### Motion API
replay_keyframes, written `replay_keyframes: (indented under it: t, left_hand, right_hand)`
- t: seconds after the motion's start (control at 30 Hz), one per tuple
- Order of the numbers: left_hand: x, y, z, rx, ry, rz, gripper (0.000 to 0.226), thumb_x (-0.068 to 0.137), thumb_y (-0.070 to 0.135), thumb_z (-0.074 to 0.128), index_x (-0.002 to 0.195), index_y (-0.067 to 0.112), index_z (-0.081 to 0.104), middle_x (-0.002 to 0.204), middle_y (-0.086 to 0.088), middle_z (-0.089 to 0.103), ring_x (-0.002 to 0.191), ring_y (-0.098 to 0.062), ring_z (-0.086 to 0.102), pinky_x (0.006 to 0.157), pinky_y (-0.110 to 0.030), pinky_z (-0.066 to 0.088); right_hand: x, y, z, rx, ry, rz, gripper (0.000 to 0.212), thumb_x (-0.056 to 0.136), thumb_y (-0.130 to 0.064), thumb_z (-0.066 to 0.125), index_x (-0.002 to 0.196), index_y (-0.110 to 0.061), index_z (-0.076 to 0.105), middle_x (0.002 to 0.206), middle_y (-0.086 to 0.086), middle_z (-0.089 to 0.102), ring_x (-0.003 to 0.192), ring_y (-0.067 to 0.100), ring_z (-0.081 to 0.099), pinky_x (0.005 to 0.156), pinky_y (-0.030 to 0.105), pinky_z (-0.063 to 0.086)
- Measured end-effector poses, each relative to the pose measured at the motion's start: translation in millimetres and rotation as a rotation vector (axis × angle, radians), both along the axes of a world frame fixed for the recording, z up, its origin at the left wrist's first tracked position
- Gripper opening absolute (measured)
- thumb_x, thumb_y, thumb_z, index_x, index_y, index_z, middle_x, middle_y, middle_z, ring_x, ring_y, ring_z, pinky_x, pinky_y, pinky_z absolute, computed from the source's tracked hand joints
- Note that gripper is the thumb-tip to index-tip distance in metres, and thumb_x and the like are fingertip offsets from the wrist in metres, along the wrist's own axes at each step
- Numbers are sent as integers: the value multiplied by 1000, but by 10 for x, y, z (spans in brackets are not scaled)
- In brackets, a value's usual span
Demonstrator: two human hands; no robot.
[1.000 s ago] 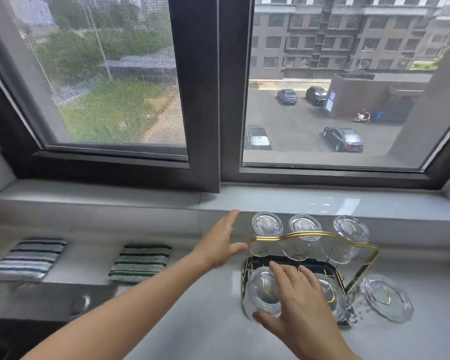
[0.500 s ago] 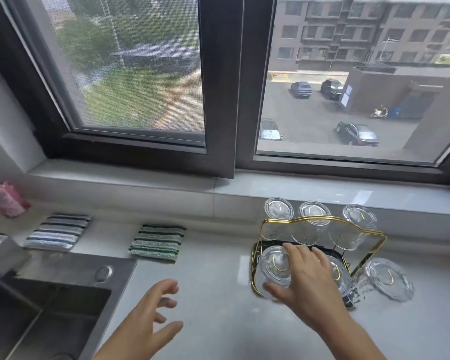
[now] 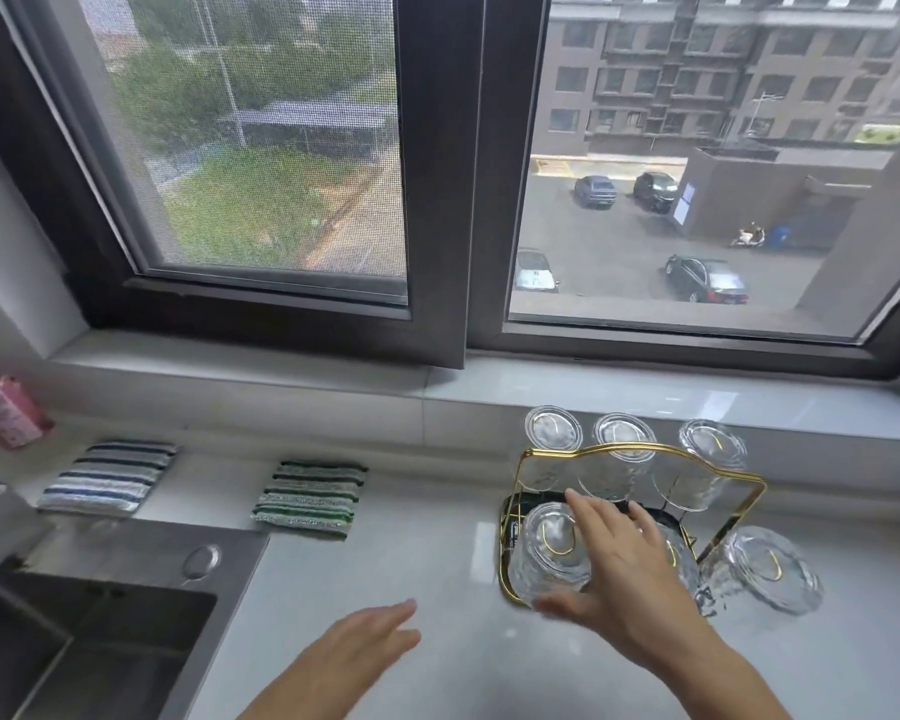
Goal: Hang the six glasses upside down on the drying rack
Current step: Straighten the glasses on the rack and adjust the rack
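Observation:
A gold wire drying rack (image 3: 749,483) with a black tray stands on the white counter below the window. Upside down on it are three clear glasses in the back row, left (image 3: 553,433), middle (image 3: 624,438) and right (image 3: 713,445). The front row holds a left glass (image 3: 549,548), a middle glass (image 3: 680,566) mostly hidden by my hand, and a right glass (image 3: 767,569) that leans outward. My right hand (image 3: 624,574) lies over the front row with fingers spread, its thumb by the front left glass. My left hand (image 3: 365,649) hovers open over the counter, apart from the rack.
A steel sink (image 3: 100,641) fills the lower left. Two striped cloths, blue (image 3: 107,483) and green (image 3: 310,498), lie behind it. A pink bottle (image 3: 6,413) stands at the far left. The window sill (image 3: 645,392) runs just behind the rack.
My left hand has pulled back from the rack's left side to the counter near me. My right hand has stayed over the front glasses. The view has tilted down, showing the sink.

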State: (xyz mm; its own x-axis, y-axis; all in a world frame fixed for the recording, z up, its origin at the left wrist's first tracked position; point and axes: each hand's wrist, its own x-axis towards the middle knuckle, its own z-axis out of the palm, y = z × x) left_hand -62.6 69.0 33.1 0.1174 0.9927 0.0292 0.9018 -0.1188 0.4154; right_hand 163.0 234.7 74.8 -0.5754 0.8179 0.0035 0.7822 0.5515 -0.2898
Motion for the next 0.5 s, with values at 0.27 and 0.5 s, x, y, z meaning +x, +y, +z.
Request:
replay_keyframes:
  t: [0.27,0.5]
  left_hand:
    - [324,-224,155,-60,156,-34,36,98,36,3,126,47,23,112,45,51,104,26,46,78,6,38]
    - [439,79,396,-4,293,-32,41,98,35,0,121,41,33,133,35,35,117,14,34,79,-2,45]
  right_hand:
    - [5,475,513,225,210,-89,41,80,-33,64,114,-12,54,110,9,63,101,27,58,90,45,45]
    - [-454,1125,523,-95,-84,-78,71,72,-43,71,126,-8,41,131,13,53,118,30,50,99,43,42]
